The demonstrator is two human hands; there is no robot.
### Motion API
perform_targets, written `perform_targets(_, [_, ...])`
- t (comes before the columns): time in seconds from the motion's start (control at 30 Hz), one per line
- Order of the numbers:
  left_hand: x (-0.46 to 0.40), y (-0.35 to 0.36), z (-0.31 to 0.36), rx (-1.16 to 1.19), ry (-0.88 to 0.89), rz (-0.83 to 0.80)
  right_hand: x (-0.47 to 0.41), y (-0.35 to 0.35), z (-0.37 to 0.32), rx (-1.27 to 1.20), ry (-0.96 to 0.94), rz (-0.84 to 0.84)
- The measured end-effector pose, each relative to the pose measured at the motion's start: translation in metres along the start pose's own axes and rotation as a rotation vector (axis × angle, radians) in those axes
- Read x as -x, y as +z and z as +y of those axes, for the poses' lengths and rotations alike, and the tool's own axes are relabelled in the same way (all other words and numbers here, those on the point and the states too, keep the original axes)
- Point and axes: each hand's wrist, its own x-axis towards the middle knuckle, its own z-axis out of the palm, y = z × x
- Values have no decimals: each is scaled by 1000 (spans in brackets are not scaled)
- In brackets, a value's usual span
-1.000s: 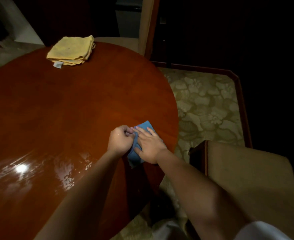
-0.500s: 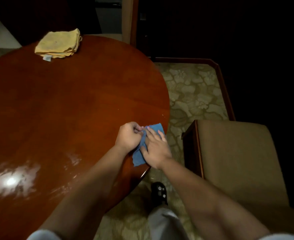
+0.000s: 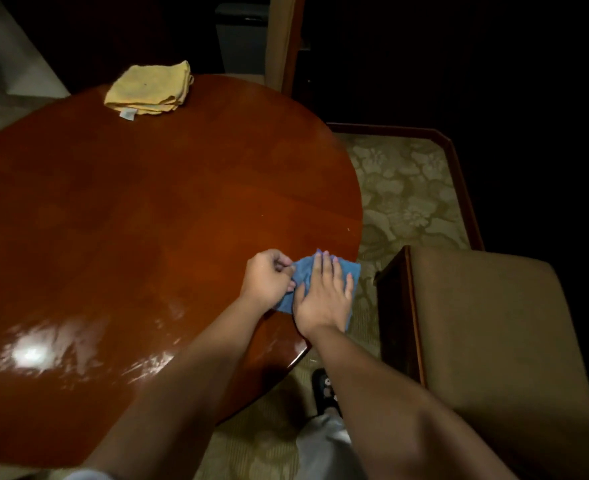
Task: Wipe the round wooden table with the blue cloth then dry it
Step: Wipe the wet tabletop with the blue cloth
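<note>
Where a second ago our right hand (image 3: pixel 324 299) covered only part of the blue cloth (image 3: pixel 320 282), it now lies flat on it with fingers straight and together, at the right edge of the round wooden surface (image 3: pixel 147 220). Our left hand (image 3: pixel 267 277) pinches the cloth's left edge as before. The folded yellow cloth (image 3: pixel 151 90) at the far edge carries a white tag, unreadable. A cushioned chair (image 3: pixel 493 341) stands beside us.

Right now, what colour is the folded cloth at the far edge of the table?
Yellow. The folded cloth shows best in the head view.
</note>
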Motion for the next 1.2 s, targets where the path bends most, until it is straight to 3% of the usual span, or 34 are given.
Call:
perform_targets(0.27, [-81,45,65,-100,103,-46,-93,-15,11,-26,166,138])
perform_targets(0.33, [-100,43,76,-151,116,-10,-120,-20,6,75,165,89])
perform_targets(0.4, [-118,32,80,-165,90,49,-144,-19,-2,181,48,42])
perform_targets(0.63, [-143,-38,50,-73,-88,283,-185,-17,-53,190,-460,-74])
perform_targets(0.77, [-117,-64,28,-82,-125,320,-158,-9,-76,206,-552,-86])
perform_targets(0.93, [-75,-71,12,-135,-112,293,-103,7,-88,157,-445,-115])
perform_targets(1.1, [-53,-77,6,-136,-22,269,-60,15,-91,-82,-192,60])
perform_targets(1.2, [-55,-77,6,-147,0,256,-56,18,-93,-41,-143,73])
